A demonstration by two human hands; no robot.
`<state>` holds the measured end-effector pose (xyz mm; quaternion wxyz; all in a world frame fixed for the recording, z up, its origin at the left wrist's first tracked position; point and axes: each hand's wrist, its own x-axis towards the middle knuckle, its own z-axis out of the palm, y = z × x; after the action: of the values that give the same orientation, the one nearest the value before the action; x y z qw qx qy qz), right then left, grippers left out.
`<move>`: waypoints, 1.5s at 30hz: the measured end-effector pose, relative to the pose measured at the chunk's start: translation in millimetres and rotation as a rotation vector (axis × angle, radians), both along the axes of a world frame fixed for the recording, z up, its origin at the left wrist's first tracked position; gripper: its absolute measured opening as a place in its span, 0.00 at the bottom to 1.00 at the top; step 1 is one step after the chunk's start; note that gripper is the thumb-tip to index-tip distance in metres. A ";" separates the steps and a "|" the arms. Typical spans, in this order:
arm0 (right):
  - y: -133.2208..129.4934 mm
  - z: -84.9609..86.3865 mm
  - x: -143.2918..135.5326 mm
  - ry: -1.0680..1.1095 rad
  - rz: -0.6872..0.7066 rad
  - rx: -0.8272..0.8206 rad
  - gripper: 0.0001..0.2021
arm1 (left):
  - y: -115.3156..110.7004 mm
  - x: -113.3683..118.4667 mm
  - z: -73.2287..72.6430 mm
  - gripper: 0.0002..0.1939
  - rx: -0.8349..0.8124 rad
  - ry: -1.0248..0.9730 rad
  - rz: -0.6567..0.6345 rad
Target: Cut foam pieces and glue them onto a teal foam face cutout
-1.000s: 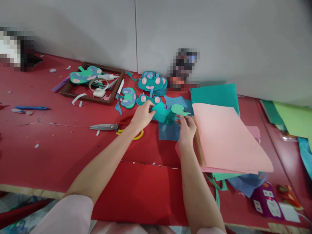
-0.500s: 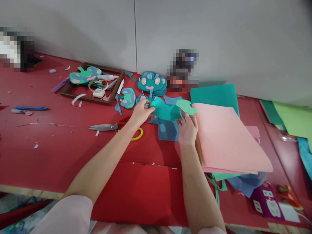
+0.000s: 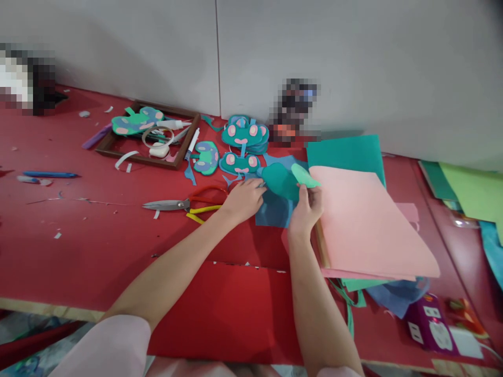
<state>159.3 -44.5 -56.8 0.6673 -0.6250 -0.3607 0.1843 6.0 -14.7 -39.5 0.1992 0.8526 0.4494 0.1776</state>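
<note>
My left hand point(image 3: 244, 200) is closed over the table, fingertips bunched at the lower left edge of a dark green felt piece point(image 3: 280, 178). Whether they grip that edge or something beneath them is hidden. Between the fingers of my right hand point(image 3: 307, 208) is a light green felt piece point(image 3: 304, 176), its edge tilted up. The right end of the dark green piece passes behind this hand. Blue felt point(image 3: 273, 210) lies under both hands. Just beyond sit a frog-face felt piece point(image 3: 239, 163) and a stack of similar faces point(image 3: 244, 133). Scissors point(image 3: 167, 205) lie left of my left hand.
A wooden tray point(image 3: 137, 161) at the back left holds felt, tape and tubes. Pink felt sheets point(image 3: 365, 225) lie to the right, over a green sheet point(image 3: 346, 149). A purple power socket block point(image 3: 430, 324) stands front right. A blue pen point(image 3: 49, 174) lies far left.
My left hand has moved right and nearer to me, uncovering the frog-face piece. The dark green piece has shifted right. My right hand now pinches the light green piece, which has tilted.
</note>
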 end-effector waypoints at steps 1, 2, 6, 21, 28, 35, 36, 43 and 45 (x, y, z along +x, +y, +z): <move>0.1 -0.5 0.4 0.000 0.005 -0.014 0.10 | -2.6 2.2 -2.9 0.18 0.029 0.079 0.002; 0.2 -1.1 0.7 -0.004 0.008 -0.031 0.11 | -5.0 4.3 -4.7 0.19 0.044 0.140 -0.004; 0.4 -3.3 1.7 -0.033 -0.002 -0.064 0.12 | -13.0 10.6 -2.2 0.22 -0.002 0.280 -0.019; 2.7 -7.1 4.1 0.063 -0.020 -0.035 0.12 | 11.0 -7.9 6.6 0.18 -0.186 -0.209 0.174; 3.3 -7.3 1.8 0.066 -0.009 -0.044 0.12 | 44.8 -93.1 52.6 0.18 -0.161 -1.419 0.495; 3.2 -6.7 -0.7 0.076 0.011 -0.021 0.11 | 47.5 -111.2 47.5 0.19 -0.196 -1.365 0.684; 3.1 -6.7 -0.4 0.069 0.008 -0.031 0.12 | 47.6 -109.9 45.5 0.22 -0.220 -1.363 0.675; 1.9 -5.7 -1.0 0.075 0.024 -0.031 0.12 | 47.4 -108.9 39.8 0.22 -0.246 -1.406 0.516; 1.4 -4.7 -1.5 0.065 0.025 -0.040 0.12 | 51.6 -114.6 38.2 0.18 -0.264 -1.402 0.598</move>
<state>157.8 -43.1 -61.4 0.6638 -0.6273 -0.3429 0.2199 -108.7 36.9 -1.3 0.4807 0.3525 0.4470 0.6670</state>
